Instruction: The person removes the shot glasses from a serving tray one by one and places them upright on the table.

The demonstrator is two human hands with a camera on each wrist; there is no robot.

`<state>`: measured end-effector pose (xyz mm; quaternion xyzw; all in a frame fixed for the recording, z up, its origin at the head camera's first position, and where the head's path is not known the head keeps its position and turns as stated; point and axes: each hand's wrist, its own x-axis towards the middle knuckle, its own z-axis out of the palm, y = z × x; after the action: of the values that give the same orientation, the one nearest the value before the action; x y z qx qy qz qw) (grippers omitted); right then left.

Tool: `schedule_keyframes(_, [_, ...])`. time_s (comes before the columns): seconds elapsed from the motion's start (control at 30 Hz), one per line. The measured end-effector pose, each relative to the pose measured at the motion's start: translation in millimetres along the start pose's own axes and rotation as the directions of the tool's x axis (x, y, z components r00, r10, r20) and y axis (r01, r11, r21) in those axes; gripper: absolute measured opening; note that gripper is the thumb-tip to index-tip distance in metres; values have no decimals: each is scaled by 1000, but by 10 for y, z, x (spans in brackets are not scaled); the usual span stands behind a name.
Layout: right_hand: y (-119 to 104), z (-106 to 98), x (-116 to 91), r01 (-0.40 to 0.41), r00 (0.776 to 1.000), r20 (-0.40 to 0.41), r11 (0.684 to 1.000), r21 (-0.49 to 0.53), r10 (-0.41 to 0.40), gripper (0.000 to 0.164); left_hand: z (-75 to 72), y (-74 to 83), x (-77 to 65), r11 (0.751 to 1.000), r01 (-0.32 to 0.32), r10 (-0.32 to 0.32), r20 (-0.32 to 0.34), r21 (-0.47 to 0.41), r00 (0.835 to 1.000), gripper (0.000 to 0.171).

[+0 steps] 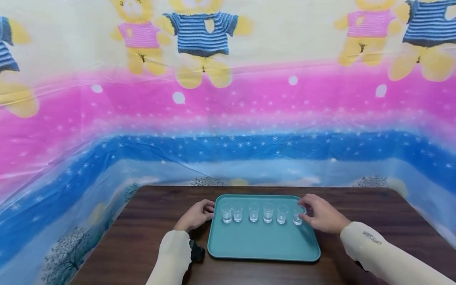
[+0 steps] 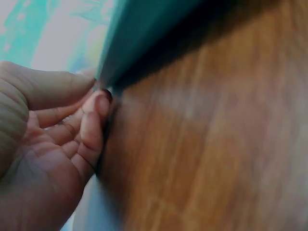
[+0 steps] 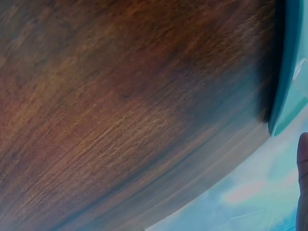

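Left hand (image 1: pixel 195 215) pinches a teal tray's (image 1: pixel 263 242) rim at ten o'clock, fingers curled; the right hand (image 1: pixel 322 213), at two o'clock, has thumb and fingers around a small clear cup (image 1: pixel 297 220). Beneath is a dark wooden table (image 1: pixel 142 233). Beyond the tray's bare near half, five matching cups (image 1: pixel 253 216) stand upright, unevenly spaced, from ten to one o'clock. Those five seem settled; the gripped sixth probably awaits release. All widen upward; liquid or thick bases, unclear. Farthest, at twelve, hangs a bear-print cloth (image 1: pixel 246 148).
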<state>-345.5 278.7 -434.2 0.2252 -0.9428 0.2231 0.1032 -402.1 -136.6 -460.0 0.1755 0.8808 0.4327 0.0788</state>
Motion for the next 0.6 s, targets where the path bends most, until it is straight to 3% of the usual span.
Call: schedule_keyframes(0.6, [14, -28, 44, -21, 1000, 14, 999, 28, 20, 26, 19, 15, 6, 1000, 7, -7, -7, -5, 1000, 34])
